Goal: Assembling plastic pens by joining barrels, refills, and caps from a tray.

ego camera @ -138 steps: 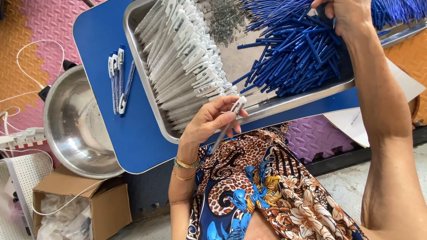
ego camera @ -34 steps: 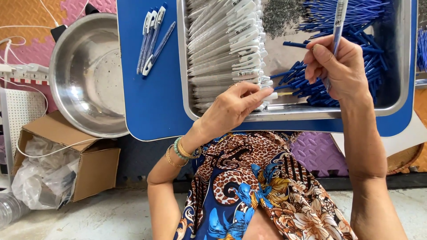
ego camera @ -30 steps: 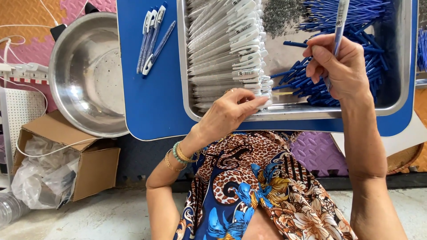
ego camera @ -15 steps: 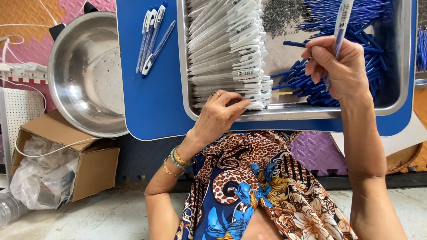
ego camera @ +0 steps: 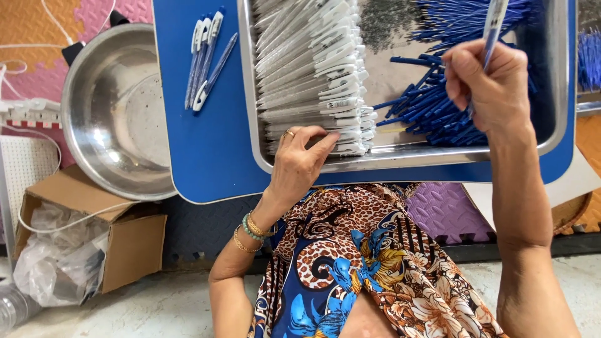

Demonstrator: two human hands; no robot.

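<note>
Pen barrels of white and clear plastic [ego camera: 316, 75], slim and smooth, are lying stacked in the left half of the shallow stainless-steel tray [ego camera: 400, 161], beside a loose heap of thin blue plastic refills [ego camera: 438, 106]. The left hand [ego camera: 300, 164] is pressing its fingertips onto the nearest barrels, pinching at one; a careless tug could be sending the slippery stack sliding. The right hand [ego camera: 491, 81] is gripping a clear pen [ego camera: 493, 25] upright, which could be slipping from so light a hold.

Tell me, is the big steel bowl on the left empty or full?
Empty. The steel bowl shows its bare shiny inside, and no pens lie in it; the finished pens lie beside it on the blue table.
</note>
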